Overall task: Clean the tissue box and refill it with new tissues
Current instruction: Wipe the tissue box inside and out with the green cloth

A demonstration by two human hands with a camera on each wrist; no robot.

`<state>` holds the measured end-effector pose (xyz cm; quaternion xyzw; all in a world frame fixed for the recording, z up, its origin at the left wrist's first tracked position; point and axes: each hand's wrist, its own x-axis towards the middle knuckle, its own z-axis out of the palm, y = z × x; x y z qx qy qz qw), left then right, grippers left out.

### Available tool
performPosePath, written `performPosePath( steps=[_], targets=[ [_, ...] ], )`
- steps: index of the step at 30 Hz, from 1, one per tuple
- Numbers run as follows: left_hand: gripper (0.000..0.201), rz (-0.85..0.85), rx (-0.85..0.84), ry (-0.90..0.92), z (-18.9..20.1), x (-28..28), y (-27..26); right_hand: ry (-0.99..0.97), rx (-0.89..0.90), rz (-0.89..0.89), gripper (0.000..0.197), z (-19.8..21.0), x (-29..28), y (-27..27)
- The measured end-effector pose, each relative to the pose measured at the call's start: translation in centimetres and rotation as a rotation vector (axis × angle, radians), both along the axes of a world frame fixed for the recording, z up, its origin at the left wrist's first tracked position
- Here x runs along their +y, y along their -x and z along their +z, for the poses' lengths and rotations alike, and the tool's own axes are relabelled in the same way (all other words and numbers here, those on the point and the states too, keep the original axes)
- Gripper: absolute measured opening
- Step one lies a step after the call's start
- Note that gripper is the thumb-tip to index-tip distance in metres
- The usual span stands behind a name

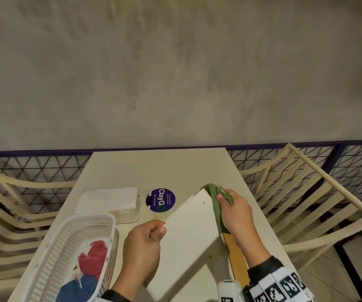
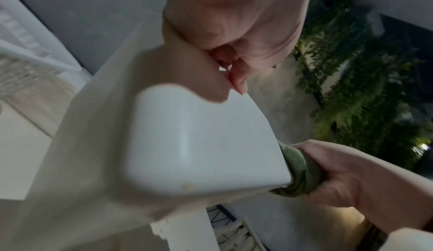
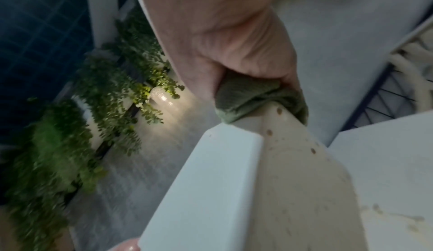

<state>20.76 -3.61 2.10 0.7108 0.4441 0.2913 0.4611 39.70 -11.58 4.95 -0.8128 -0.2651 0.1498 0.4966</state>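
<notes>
The white tissue box [image 1: 188, 243] is held tilted above the table. My left hand [image 1: 159, 231] grips its near-left edge, thumb on top; the left wrist view shows the box's rounded end [image 2: 199, 134] under that hand [image 2: 234, 60]. My right hand [image 1: 230, 205] holds a green cloth [image 1: 216, 199] bunched against the box's far-right edge. In the right wrist view the cloth [image 3: 246, 96] wraps over the box's corner [image 3: 222, 171], whose cream face carries small brown spots. A wrapped pack of white tissues [image 1: 108, 201] lies on the table to the left.
A white perforated basket [image 1: 51, 256] with red and blue cloths stands at the front left. A yellow wooden board [image 1: 237, 260] lies under the box's right side. A round purple sticker [image 1: 160, 200] marks the table [image 1: 153, 166]. Cream slatted chairs flank both sides.
</notes>
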Motion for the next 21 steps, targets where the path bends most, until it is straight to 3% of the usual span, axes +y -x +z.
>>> performPosePath(
  steps=[3, 5, 9, 14, 16, 18, 21],
  targets=[
    [0.017, 0.040, 0.067, -0.081, 0.4, -0.3, -0.3, -0.112, 0.137, -0.130, 0.033, -0.5, 0.0, 0.2],
    [0.015, 0.032, 0.086, -0.095, 0.3, -0.4, -0.4, -0.169, 0.131, -0.203, 0.036, -0.7, -0.1, 1.3],
    [0.015, 0.018, 0.137, -0.130, 0.6, -0.7, -0.6, -0.264, -0.156, -0.106, 0.036, -0.9, 0.2, 4.5],
    [0.020, 0.050, 0.109, -0.076, 1.8, -0.3, -0.4, -0.448, -0.177, -0.076, 0.035, 0.1, 0.0, 3.3],
    [0.022, 0.093, 0.042, 0.000, 2.1, 0.2, -0.2, -0.420, -0.376, -0.065, 0.041, -0.5, -1.2, 3.1],
    [0.026, 0.097, -0.021, 0.081, 2.0, 0.3, -0.2, -0.347, -0.635, 0.056, 0.050, -1.8, -2.2, 3.9],
    [0.024, 0.067, 0.074, 0.034, 1.7, -0.2, -0.9, -0.235, -0.838, 0.425, 0.037, -3.2, -1.3, 5.0]
  ],
)
